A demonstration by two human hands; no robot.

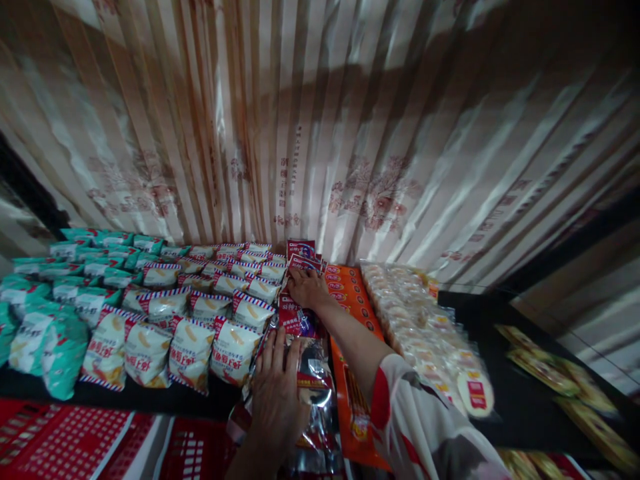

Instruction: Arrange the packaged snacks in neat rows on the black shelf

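My left hand (279,380) lies with outstretched fingers on a column of dark red snack packets (295,319) and their shiny silver-and-black neighbours (320,420). Farther back, my right hand (307,291) rests palm down on the same column, its fingers spread over the packets near the curtain. Under my right forearm runs a strip of orange packets (357,300). Left of my hands stand rows of white snack bags (230,350) with striped red and blue edges.
Teal snack bags (63,347) fill the left end of the black table (480,310). Clear-wrapped round flat snacks (425,340) overlap at right, with yellowish packets (543,370) beyond. Red plastic baskets (85,437) stand at front left. A pleated, printed curtain (320,133) hangs behind.
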